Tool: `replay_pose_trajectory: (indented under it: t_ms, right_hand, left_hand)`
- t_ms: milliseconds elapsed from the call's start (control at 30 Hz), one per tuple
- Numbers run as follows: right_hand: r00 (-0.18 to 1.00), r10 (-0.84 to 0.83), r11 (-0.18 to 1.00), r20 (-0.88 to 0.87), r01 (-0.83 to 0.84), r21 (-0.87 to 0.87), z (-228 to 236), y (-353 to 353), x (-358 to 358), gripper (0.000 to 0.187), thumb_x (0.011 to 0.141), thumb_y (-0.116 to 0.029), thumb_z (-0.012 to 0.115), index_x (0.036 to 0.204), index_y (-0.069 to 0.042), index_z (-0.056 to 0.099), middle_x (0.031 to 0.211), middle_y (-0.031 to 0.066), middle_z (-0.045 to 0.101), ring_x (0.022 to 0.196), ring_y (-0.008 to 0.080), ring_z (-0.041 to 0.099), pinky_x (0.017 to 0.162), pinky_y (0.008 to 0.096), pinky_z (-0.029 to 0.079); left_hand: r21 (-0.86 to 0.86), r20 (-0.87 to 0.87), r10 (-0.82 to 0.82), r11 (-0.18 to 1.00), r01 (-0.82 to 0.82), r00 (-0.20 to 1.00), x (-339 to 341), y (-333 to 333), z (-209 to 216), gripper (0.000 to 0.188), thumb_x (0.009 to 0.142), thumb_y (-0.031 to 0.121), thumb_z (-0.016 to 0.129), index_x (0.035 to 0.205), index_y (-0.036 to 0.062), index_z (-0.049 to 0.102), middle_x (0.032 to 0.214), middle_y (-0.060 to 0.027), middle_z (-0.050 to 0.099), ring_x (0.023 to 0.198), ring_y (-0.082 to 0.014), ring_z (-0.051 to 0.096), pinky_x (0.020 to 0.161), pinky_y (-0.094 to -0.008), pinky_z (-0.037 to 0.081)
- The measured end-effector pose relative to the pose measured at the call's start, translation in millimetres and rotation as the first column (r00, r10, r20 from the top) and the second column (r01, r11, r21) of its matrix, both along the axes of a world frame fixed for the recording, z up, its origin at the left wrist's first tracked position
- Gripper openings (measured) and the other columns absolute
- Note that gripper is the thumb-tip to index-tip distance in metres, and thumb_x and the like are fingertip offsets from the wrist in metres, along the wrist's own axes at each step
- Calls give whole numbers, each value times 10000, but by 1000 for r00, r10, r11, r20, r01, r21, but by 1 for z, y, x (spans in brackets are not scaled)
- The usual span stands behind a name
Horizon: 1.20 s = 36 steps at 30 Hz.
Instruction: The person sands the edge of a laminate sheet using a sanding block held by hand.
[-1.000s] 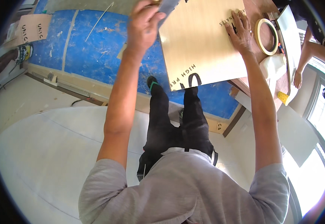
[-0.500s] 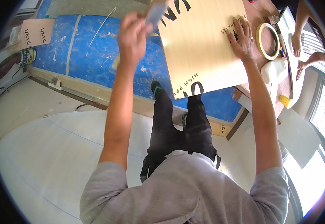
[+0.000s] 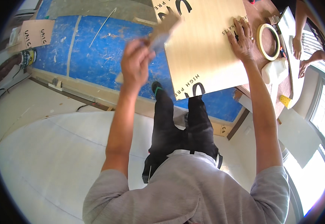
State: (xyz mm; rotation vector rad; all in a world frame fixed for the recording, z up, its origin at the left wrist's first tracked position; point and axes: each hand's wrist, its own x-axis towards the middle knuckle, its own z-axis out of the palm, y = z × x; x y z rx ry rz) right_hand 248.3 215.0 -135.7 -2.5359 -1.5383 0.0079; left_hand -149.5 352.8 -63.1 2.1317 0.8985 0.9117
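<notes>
A pale wood-coloured laminate board (image 3: 203, 56) with black lettering lies on the brown worktable (image 3: 261, 13), its near corner jutting over the table edge. My left hand (image 3: 135, 61) is closed around a flat block (image 3: 165, 28), brown on one face and grey on another, blurred by motion. The block is at the board's left edge; whether it touches cannot be told. On the right side of the board my right hand (image 3: 241, 40) lies flat, fingers spread, pressing on its surface.
On the worktable right of the board are a roll of masking tape (image 3: 259, 42), a white plastic container (image 3: 274, 71) and a yellow cup-shaped object (image 3: 285, 101). Another person's hands (image 3: 303, 68) rest at the far right. Blue sheeting (image 3: 95, 48) covers the floor, with a thin stick (image 3: 102, 28) on it.
My left hand and the block have shifted slightly right and nearer; the block now shows a brown face. My right hand stays flat. The other person's near hand has moved slightly.
</notes>
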Motion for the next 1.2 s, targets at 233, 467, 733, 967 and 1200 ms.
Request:
replay_pose_trajectory:
  t_ms: [233,467,733,967,1200]
  right_hand:
    - [996,80,994,-46,-76,81,-5,0,5,697,936,-583,622,1557,-308,467,1688,35,314,1591,290,202,1209,637,245]
    - [997,70,993,-25,-68,94,-10,-2,7,707,926,-572,628,1557,-297,469,1680,42,323,1590,292,199,1215,633,236]
    - [994,102,990,-45,-97,100,-3,0,4,699,944,-572,606,1561,-275,465,1675,61,335,1585,304,218,1227,621,227]
    - [997,70,994,-40,-66,90,-1,3,4,684,946,-550,615,1552,-262,483,1677,69,337,1582,324,220,1228,619,225]
    - [993,110,988,-53,-104,111,-2,-2,6,682,946,-522,634,1549,-237,489,1673,90,343,1574,348,233,1215,630,241]
  left_hand:
    - [219,-12,-52,974,54,999,47,44,-32,149,891,67,738,1028,16,766,1134,-187,708,987,-336,706,840,-414,568]
    - [88,18,-151,985,149,988,8,41,-25,196,887,-7,722,1078,17,755,1176,-151,686,947,-302,695,840,-355,583]
    - [181,-86,-131,973,145,988,60,60,-16,115,893,1,703,999,-4,747,1170,-170,718,951,-318,716,806,-372,596]
    - [95,127,-25,995,13,992,17,62,-6,157,830,-26,742,988,-24,741,1180,-158,698,1069,-304,676,909,-353,549]
    - [146,59,-39,989,30,997,35,45,-42,172,846,-5,740,1017,-23,736,1131,-192,709,998,-356,698,868,-403,561]
